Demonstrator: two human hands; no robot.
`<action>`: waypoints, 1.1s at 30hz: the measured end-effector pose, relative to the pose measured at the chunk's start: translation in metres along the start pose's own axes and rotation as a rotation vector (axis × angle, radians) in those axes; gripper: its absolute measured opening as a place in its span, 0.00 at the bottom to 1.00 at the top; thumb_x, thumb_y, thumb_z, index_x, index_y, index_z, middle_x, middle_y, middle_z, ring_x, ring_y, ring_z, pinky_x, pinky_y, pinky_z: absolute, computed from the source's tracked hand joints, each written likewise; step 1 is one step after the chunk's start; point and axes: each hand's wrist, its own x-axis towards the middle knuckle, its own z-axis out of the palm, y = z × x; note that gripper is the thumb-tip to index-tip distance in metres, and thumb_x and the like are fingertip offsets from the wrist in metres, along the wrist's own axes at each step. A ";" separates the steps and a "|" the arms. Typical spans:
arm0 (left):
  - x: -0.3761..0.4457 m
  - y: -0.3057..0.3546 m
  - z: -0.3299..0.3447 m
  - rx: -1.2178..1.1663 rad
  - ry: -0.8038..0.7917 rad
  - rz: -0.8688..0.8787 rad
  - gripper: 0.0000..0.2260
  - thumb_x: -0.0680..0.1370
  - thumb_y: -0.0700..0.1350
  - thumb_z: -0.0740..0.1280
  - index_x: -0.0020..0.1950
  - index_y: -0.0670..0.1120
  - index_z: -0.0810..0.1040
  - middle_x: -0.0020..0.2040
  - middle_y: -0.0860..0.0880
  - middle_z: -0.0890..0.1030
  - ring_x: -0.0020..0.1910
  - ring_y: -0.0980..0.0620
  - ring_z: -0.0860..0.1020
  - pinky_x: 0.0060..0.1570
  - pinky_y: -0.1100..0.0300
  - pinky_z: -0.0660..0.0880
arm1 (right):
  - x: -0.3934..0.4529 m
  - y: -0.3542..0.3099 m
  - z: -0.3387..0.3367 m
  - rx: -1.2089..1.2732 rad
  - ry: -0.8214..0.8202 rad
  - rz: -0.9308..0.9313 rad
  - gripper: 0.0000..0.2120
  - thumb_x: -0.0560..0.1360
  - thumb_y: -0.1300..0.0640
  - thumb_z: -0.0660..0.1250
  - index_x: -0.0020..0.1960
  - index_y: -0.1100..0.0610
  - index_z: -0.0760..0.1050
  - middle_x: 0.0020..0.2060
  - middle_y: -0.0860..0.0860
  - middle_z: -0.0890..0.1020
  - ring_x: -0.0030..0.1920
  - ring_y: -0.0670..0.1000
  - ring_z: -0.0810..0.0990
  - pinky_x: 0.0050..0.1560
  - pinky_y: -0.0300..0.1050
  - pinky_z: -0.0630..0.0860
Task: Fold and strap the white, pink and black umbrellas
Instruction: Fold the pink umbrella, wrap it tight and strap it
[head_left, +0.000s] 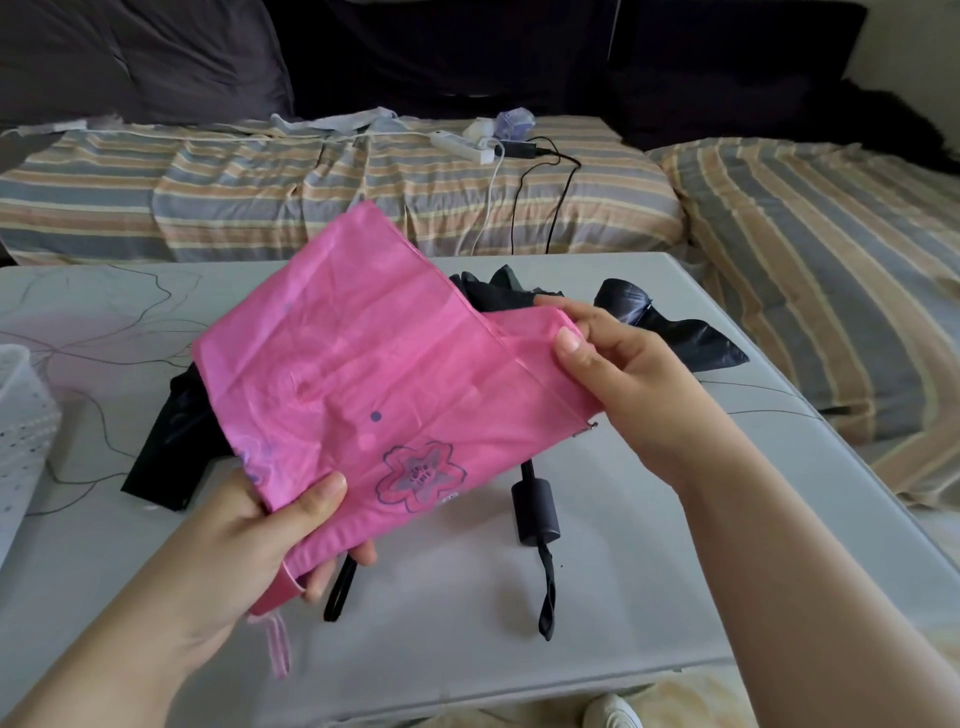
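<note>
Nearest the camera, the left hand (249, 540) clamps the lower end of the pink umbrella (363, 374), thumb on top of the fabric and fingers curled beneath, with a pink strap (278, 647) dangling below the wrist. The umbrella is held up above the table (649, 597), its canopy spread flat and showing a printed flower (421, 475). The right hand (623, 374) pinches a folded panel edge at the canopy's right side between thumb and fingers. Under it on the table lies the black umbrella (675, 332), its handle (535, 512) and wrist loop pointing toward the camera. A white perforated basket (21, 415) sits at the left edge. Beyond is a striped bedcover (311, 192) with a power strip (465, 145).
</note>
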 end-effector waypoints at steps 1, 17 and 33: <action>0.000 0.001 -0.001 -0.016 0.006 0.006 0.42 0.49 0.69 0.77 0.46 0.36 0.78 0.34 0.32 0.80 0.20 0.47 0.70 0.20 0.62 0.71 | 0.000 0.000 0.000 -0.007 -0.047 -0.005 0.11 0.73 0.46 0.69 0.47 0.53 0.82 0.64 0.45 0.77 0.61 0.44 0.78 0.57 0.45 0.76; 0.002 0.001 0.003 -0.235 0.035 -0.006 0.40 0.46 0.63 0.82 0.48 0.39 0.79 0.33 0.28 0.77 0.18 0.47 0.70 0.19 0.65 0.69 | 0.001 0.005 -0.003 0.133 -0.021 -0.141 0.12 0.68 0.62 0.74 0.39 0.65 0.71 0.55 0.47 0.80 0.52 0.46 0.81 0.46 0.39 0.77; 0.000 0.007 -0.001 0.039 -0.009 0.122 0.29 0.56 0.73 0.72 0.45 0.52 0.83 0.34 0.38 0.82 0.21 0.47 0.72 0.23 0.62 0.72 | -0.003 -0.007 -0.009 0.049 -0.053 0.026 0.09 0.71 0.55 0.73 0.50 0.57 0.79 0.44 0.47 0.81 0.41 0.43 0.80 0.40 0.35 0.75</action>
